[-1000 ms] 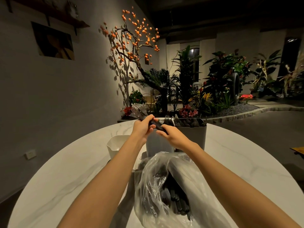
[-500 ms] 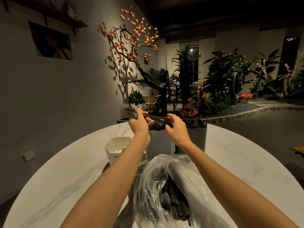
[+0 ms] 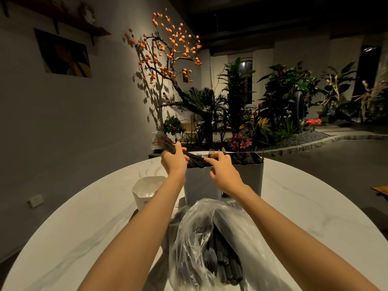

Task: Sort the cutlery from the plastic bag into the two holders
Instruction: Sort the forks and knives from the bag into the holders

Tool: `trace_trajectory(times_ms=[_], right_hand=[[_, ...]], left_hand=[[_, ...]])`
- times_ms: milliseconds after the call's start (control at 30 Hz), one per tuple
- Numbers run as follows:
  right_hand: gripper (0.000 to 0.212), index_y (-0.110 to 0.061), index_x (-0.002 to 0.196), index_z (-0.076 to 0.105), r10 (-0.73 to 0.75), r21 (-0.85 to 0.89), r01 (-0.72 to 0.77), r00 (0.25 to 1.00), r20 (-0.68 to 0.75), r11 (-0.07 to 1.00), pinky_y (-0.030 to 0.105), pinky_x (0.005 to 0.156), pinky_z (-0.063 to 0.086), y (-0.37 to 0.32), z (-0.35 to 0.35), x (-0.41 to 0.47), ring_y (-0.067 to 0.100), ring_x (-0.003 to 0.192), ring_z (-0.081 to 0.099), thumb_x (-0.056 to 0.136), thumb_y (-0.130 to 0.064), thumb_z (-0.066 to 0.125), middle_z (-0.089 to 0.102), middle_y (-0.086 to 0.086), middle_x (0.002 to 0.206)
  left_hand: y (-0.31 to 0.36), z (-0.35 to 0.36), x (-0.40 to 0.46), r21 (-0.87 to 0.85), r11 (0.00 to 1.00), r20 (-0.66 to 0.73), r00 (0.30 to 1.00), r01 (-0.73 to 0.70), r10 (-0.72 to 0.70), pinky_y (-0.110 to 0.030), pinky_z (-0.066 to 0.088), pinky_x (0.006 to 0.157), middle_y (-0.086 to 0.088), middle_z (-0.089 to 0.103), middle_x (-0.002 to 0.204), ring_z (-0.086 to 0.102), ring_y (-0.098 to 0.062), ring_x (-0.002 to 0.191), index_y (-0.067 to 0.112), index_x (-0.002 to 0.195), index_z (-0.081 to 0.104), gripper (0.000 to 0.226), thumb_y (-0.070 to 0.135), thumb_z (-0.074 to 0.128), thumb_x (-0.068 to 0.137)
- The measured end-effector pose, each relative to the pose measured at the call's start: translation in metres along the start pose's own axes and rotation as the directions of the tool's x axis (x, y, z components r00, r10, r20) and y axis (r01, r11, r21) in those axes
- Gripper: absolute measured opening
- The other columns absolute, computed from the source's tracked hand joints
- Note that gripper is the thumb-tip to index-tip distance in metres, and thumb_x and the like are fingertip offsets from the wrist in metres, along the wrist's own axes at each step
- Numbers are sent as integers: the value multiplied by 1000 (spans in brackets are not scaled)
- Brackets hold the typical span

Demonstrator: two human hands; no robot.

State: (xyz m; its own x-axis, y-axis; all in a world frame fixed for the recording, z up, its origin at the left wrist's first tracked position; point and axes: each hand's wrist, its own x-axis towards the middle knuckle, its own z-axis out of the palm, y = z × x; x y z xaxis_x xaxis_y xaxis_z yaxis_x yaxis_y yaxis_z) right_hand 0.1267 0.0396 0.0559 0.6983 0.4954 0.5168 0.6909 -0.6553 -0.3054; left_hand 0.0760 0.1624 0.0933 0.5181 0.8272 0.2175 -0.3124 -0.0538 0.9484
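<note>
Head view gives us both bare forearms reaching forward over a round white table (image 3: 69,232). Our left hand (image 3: 173,160) is curled round a bundle of dark-handled forks (image 3: 165,141), whose blurred heads stick out up and to the left. Our right hand (image 3: 223,171) reaches for the handle ends of that bundle just above the left holder (image 3: 200,185); its fingertips (image 3: 218,156) seem to pinch or touch the handles, though we cannot tell which, since the dim light and dark handles blur the contact. The right holder (image 3: 252,177) stands touching the left one and is packed with dark handles; what kind of cutlery they belong to we cannot make out. Nearer us lies the clear plastic bag (image 3: 201,227), crumpled, with more dark cutlery (image 3: 220,257) showing through it, partly cut off by the lower edge. A small white container (image 3: 147,190) sits left of the holders, half hidden behind our left forearm.
</note>
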Motion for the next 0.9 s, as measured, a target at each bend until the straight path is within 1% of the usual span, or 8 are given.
trace_trajectory(times_ms=[100, 200, 400, 467, 600, 767, 833, 900], right_hand=[[42, -15, 139, 48, -12, -128, 6, 999, -52, 992, 37, 94, 46, -5, 1, -1, 28, 129, 30, 96, -12, 48, 36, 7, 143], [37, -13, 134, 52, -37, -252, 14, 996, -86, 968, 38, 93, 41, -6, -3, -2, 30, 132, 30, 98, -13, 44, 35, 4, 149], [36, -17, 134, 51, -38, -208, 26, 998, -53, 978, 39, 97, 34, 0, -6, 0, 28, 132, 32, 99, -15, 42, 41, -4, 147], [36, -17, 135, 51, -36, -183, 26, 998, -51, 983, 39, 97, 33, 0, -5, 0, 27, 129, 33, 99, -16, 44, 41, -3, 147], [34, -21, 130, 56, -92, -119, 76, 987, -133, 990, 39, 97, 31, 2, -1, -2, 26, 128, 34, 98, -30, 49, 46, -1, 139], [32, -21, 111, 66, -111, -158, 95, 989, -94, 983, 39, 96, 29, -3, -2, 5, 27, 122, 37, 90, -44, 61, 49, 4, 124], [27, -19, 108, 69, -79, -137, 63, 991, -109, 989, 37, 94, 30, -6, -5, 10, 26, 117, 39, 91, -38, 60, 50, 5, 118], [24, -20, 106, 71, -48, -84, 37, 990, -136, 996, 37, 92, 31, -10, -9, 14, 24, 110, 44, 93, -37, 58, 56, 5, 109]], left_hand=[[6, 4, 3, 95, 990, 36, 994, -104, 101, -24, 45, 53, -3, 62, 69, 54, -12, 53, 8, 80, 62, 31, 30, 50, 99], [5, 10, 8, 270, 933, 102, 970, -239, 219, -34, 52, 73, -4, 66, 82, 62, -23, 79, 11, 79, 64, 29, 30, 51, 97], [-10, 20, 6, 599, 745, 245, 953, -294, 180, -39, 47, 85, -10, 62, 97, 57, -28, 98, 4, 95, 62, 36, 40, 60, 91], [-18, 22, 6, 584, 750, 255, 947, -310, 194, -42, 46, 88, -11, 60, 97, 55, -28, 100, 3, 89, 62, 41, 43, 61, 90], [-20, 24, 11, 401, 893, 181, 974, -202, 139, -40, 50, 85, -15, 65, 100, 59, -28, 99, 2, 90, 64, 40, 41, 62, 90], [-12, 23, 17, 270, 959, 173, 984, -85, 38, -30, 48, 61, -16, 68, 79, 62, -21, 63, -2, 91, 67, 41, 39, 65, 88], [-10, 23, 16, 230, 972, 173, 985, -53, 12, -28, 45, 59, -10, 65, 67, 55, -15, 51, 0, 83, 69, 37, 37, 66, 88], [-8, 23, 17, 192, 981, 170, 985, -36, 3, -30, 47, 62, -9, 67, 69, 53, -13, 50, 5, 75, 67, 32, 34, 69, 86]])
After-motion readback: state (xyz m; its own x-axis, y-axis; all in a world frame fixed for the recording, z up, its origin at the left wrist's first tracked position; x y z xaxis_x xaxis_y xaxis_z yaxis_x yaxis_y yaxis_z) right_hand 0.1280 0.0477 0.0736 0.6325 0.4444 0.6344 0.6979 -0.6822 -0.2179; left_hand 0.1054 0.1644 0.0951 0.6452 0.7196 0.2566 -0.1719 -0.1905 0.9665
